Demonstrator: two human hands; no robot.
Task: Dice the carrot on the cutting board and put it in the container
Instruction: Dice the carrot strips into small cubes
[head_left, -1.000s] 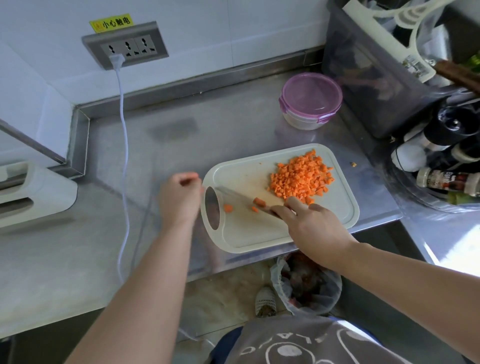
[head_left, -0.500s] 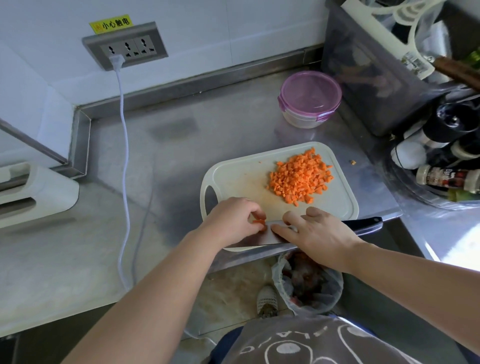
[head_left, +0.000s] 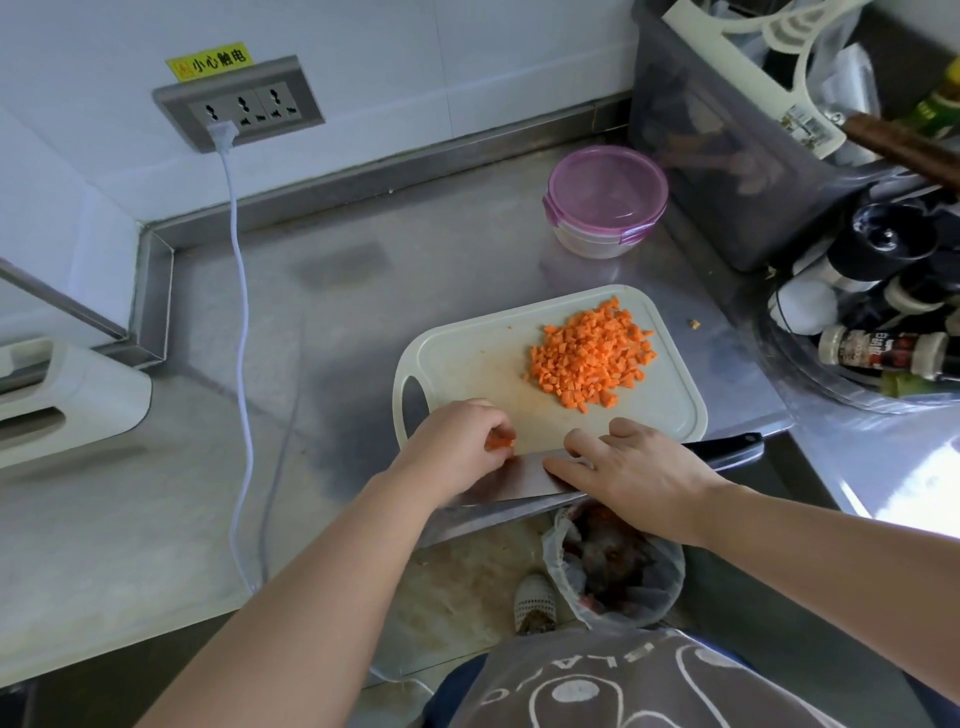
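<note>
Left grip (head_left: 460, 441) is closed, with curled fingers pinching a few carrot pieces (head_left: 500, 441) at the near edge of the cutting board (head_left: 467, 358). Right grip (head_left: 639, 467) is open, its straight fingers lying flat on the knife (head_left: 519, 480), which lies across that same edge. Most of the diced carrot (head_left: 592, 353) sits in a pile on the far right part of the board. The container (head_left: 605, 200), with its purple lid on, stands behind the board on the steel desk (head_left: 311, 312). A white cable (head_left: 236, 234) runs from the wall socket (head_left: 239, 104) over the desk. A bin (head_left: 613, 566) stands on the floor below the desk edge.
</note>
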